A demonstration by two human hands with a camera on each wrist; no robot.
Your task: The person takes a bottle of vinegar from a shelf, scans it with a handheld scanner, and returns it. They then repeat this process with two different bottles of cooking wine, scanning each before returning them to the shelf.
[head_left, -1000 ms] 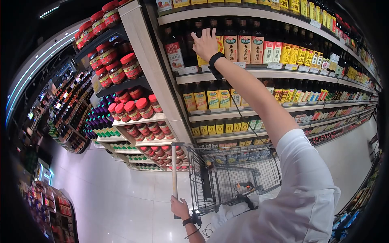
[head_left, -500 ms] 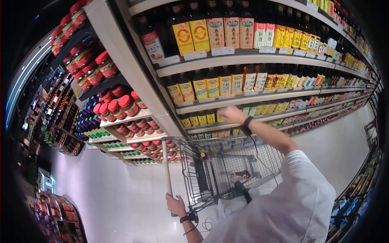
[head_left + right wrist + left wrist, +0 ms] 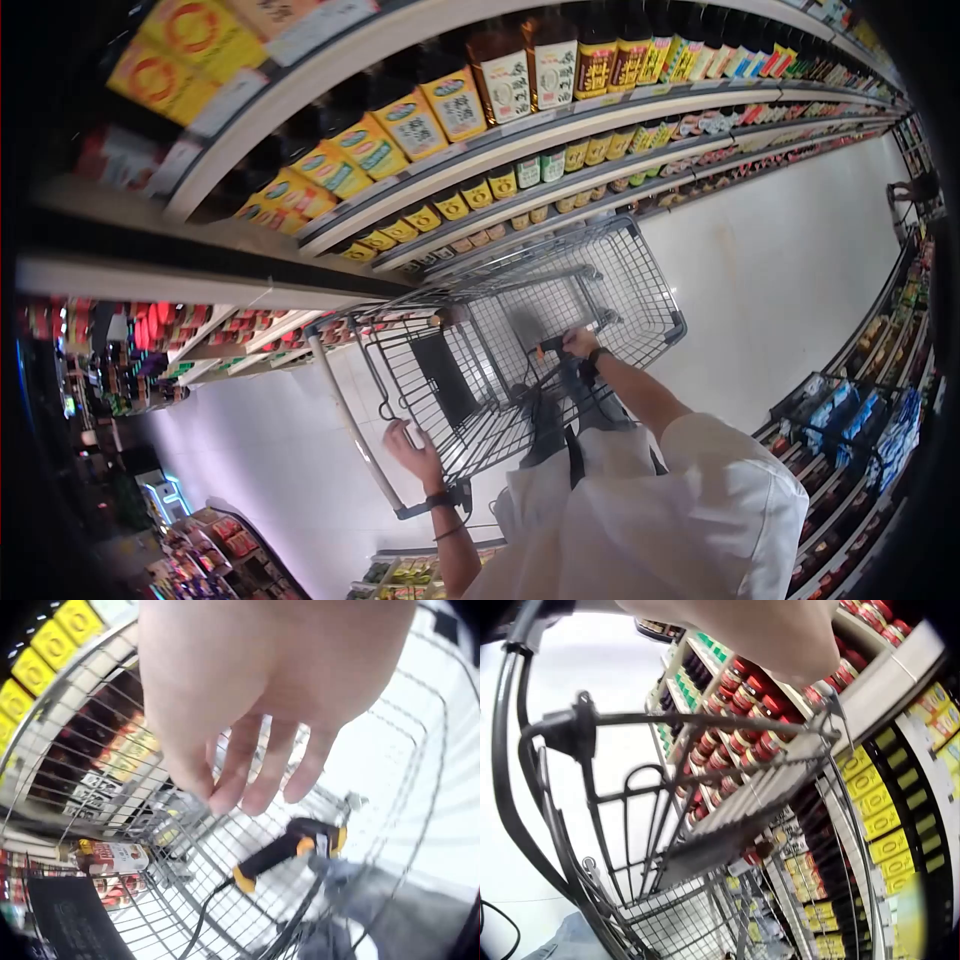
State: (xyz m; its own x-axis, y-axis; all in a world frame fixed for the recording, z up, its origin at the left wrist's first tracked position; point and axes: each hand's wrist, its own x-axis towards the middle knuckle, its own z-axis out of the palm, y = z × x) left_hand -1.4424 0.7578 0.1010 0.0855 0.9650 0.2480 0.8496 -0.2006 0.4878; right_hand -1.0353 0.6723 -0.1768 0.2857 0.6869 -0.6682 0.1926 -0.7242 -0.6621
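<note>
My right hand (image 3: 580,343) is down over the shopping cart (image 3: 655,325), right by a black-and-orange barcode scanner (image 3: 548,348) with a cord. In the right wrist view the fingers (image 3: 259,780) hang loosely curled above the scanner (image 3: 281,855), with nothing between them. My left hand (image 3: 410,452) hovers just inside the cart's handle bar (image 3: 350,420), fingers bent loosely and off the bar. Only part of that left hand (image 3: 757,630) shows along the top of the left wrist view. A dark bottle with a white-and-red label (image 3: 116,857) lies in the cart near its black flap (image 3: 75,919).
Shelves of sauce bottles (image 3: 450,105) run along the cart's far side. Red-lidded jars (image 3: 750,694) fill the shelf end at the left. More stocked shelves (image 3: 850,500) stand on the right, with pale floor (image 3: 770,260) between. A person's legs (image 3: 910,190) show far down the aisle.
My right hand has come down from the upper bottle shelf to the scanner in the cart. My left hand has let go of the handle bar. The view has tilted down and turned right.
</note>
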